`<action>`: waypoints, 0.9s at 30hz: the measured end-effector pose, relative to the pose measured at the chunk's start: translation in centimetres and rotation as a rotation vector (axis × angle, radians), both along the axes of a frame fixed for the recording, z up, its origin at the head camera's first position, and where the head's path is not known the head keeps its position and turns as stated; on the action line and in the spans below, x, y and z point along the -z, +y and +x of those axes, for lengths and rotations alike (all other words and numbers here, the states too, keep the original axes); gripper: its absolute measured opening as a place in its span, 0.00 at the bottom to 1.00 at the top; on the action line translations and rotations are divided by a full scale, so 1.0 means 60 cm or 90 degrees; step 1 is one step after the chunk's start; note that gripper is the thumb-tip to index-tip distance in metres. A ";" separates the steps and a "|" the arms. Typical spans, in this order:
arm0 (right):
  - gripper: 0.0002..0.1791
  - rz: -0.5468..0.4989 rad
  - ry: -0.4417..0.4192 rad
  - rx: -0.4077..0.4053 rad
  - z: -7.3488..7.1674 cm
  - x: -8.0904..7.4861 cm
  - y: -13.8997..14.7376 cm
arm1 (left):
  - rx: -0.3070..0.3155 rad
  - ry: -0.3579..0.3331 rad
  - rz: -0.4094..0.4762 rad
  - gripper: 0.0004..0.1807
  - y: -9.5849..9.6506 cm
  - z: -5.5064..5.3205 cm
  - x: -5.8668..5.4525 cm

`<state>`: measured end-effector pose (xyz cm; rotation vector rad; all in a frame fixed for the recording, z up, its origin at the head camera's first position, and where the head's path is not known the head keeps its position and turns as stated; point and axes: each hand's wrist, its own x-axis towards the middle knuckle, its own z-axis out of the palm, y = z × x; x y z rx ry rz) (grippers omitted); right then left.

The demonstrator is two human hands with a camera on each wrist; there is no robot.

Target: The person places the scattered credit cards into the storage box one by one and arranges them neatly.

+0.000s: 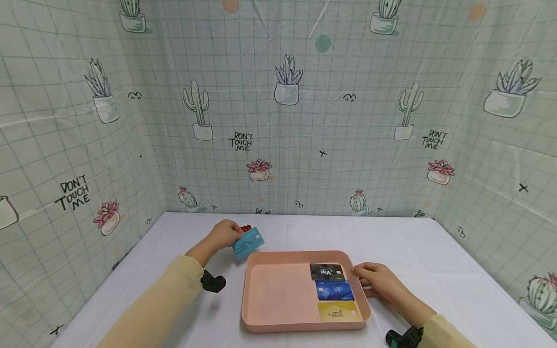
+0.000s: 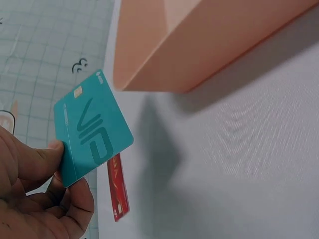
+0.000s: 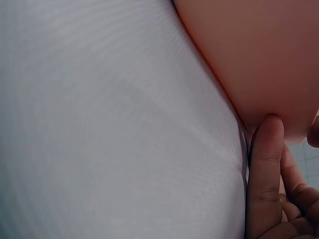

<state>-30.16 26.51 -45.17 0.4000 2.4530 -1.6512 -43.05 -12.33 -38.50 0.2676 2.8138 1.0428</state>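
My left hand (image 1: 225,234) pinches a teal VIP card (image 2: 92,127) between thumb and fingers, tilted, just off the tray's far left corner. A red card (image 2: 117,188) shows partly behind the teal one; the rest of it is hidden. The pink tray (image 1: 278,327) sits on the table. Along its right side lie a black VIP card (image 1: 326,272), a blue VIP card (image 1: 334,290) and a yellow card (image 1: 339,311), one below the other. My right hand (image 1: 383,282) holds the tray's right side, a digit against the outer wall and another at the rim.
A white cloth covers the table (image 1: 435,270). Behind it and on both sides hangs a grid-patterned curtain (image 1: 296,125) printed with cacti and succulents. Black cameras are strapped to the left wrist (image 1: 213,282) and the right wrist (image 1: 404,337).
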 end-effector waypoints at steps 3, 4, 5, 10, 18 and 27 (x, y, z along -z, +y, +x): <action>0.28 0.000 0.002 0.001 0.002 0.001 -0.002 | 0.007 -0.004 0.014 0.08 0.003 0.002 -0.001; 0.28 0.000 0.002 0.002 0.003 0.001 -0.003 | 0.009 -0.008 0.021 0.07 0.004 0.004 -0.001; 0.28 0.001 0.003 0.003 0.003 0.001 -0.004 | 0.012 -0.009 0.027 0.07 0.006 0.006 -0.002; 0.29 0.005 0.002 0.009 0.005 0.002 -0.007 | 0.023 -0.003 0.042 0.06 0.010 0.013 -0.002; 0.28 0.005 0.001 0.011 0.005 0.005 -0.008 | 0.031 0.043 0.034 0.06 0.011 0.014 -0.007; 0.28 0.004 0.006 0.010 0.005 0.006 -0.008 | 0.062 0.044 0.047 0.06 0.017 0.029 -0.019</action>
